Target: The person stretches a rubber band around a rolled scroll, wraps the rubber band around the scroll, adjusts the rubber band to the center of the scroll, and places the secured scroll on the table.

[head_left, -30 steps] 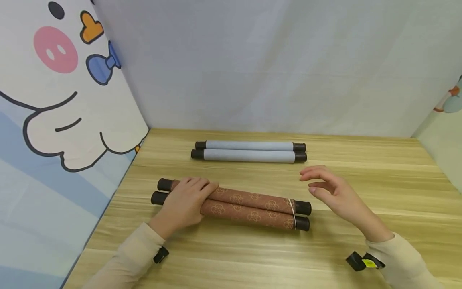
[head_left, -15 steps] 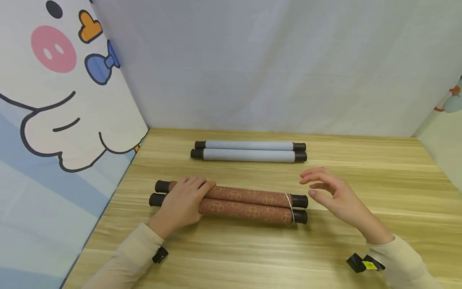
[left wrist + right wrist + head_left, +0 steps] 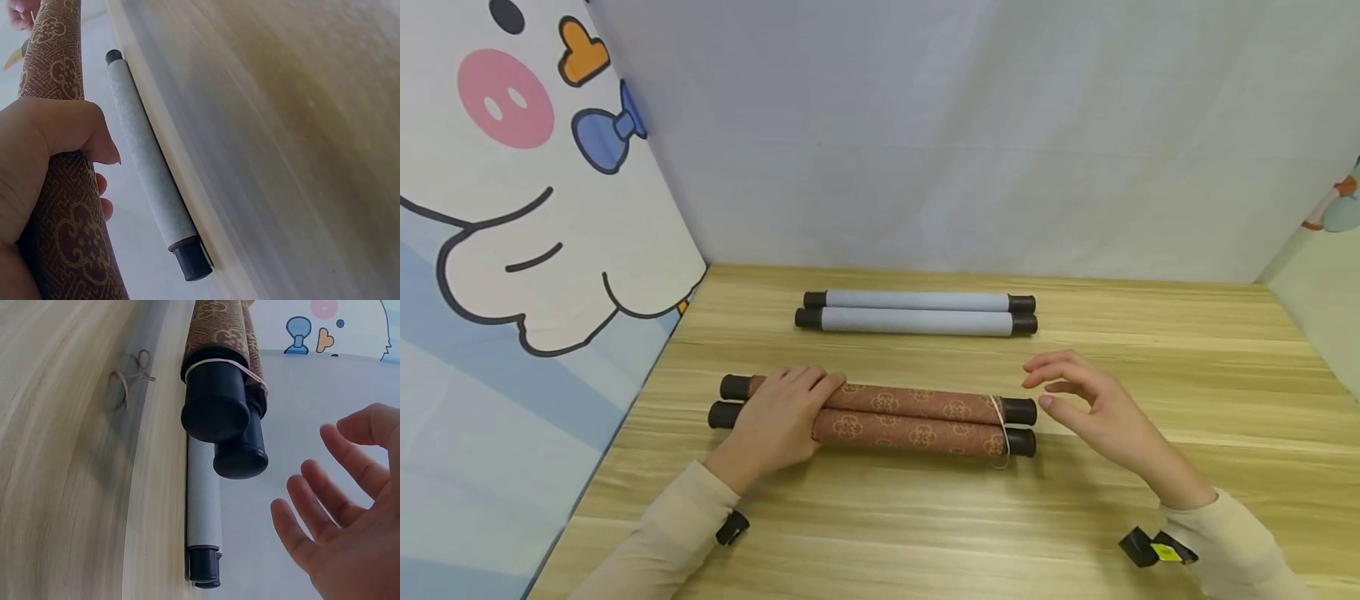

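Note:
A brown patterned scroll (image 3: 910, 429), rolled up on two rods with black end knobs, is raised above the table. Curled round its left part, my left hand (image 3: 782, 421) grips it from above. A thin pale cord (image 3: 1000, 425) loops round both rolls near the right-hand knobs. In the right wrist view, a looped bit of pale cord (image 3: 128, 381) shows to the left of the scroll. Beside the right knobs, but apart from them, my right hand (image 3: 1093, 408) hovers with relaxed, slightly bent fingers and nothing in them.
Farther back, a pale blue scroll (image 3: 917, 321) with black knobs lies on the wooden table (image 3: 880, 533). Behind the table hangs a plain light cloth (image 3: 940, 142). A cartoon-printed cloth (image 3: 512, 275) covers the left side.
The brown scroll's right end has swung slightly back and left. Its cord has shifted, and a loose loop now shows below the front roll. My right hand has hardly moved.

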The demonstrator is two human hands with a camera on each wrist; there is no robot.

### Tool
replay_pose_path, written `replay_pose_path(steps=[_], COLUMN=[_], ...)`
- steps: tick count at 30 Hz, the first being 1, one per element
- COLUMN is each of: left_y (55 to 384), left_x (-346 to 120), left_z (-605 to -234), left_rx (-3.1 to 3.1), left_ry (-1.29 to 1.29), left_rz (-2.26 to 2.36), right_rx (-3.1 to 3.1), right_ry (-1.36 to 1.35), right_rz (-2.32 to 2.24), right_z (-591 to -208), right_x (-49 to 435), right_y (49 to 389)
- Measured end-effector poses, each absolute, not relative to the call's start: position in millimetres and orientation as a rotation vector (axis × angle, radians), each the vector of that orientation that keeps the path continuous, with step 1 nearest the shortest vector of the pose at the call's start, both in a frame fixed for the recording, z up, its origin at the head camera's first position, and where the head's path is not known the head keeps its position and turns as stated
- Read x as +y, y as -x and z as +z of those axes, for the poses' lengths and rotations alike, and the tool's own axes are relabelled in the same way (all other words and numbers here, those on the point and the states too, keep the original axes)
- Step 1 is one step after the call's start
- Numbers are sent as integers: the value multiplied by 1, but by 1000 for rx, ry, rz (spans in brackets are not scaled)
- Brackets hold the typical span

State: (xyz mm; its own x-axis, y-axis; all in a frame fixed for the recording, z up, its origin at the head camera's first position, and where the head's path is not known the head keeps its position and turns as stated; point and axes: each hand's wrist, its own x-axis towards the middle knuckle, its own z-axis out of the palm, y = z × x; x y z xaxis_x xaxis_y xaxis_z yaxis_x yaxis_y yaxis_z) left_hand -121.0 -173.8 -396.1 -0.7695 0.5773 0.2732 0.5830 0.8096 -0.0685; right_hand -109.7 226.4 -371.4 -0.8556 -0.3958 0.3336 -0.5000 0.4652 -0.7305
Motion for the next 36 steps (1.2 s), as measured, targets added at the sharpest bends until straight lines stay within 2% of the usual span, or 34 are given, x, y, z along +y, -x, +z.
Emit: replay_pose_path(steps=[6, 17, 20, 29, 36], left_y=[120, 118, 116, 110, 110], left_x=[-173, -169, -166, -159, -156], left_z=[-394, -395, -395, -394, -393], left_rx=[-2722, -2720, -2724, -2786, -2754], left_ry=[859, 794, 766, 629, 610], left_rz=[-44, -62, -55, -195, -329], right_rx=[-2617, -2660, -2710, -2809, -2777], right_ry=[-624, -464, -375, -45, -126], right_rz=[1027, 783, 926, 1732, 2144], right_z=[-376, -374, -374, -382, -401], right_x=[212, 179, 176, 187, 188], right_y=[104, 95, 93, 82, 72])
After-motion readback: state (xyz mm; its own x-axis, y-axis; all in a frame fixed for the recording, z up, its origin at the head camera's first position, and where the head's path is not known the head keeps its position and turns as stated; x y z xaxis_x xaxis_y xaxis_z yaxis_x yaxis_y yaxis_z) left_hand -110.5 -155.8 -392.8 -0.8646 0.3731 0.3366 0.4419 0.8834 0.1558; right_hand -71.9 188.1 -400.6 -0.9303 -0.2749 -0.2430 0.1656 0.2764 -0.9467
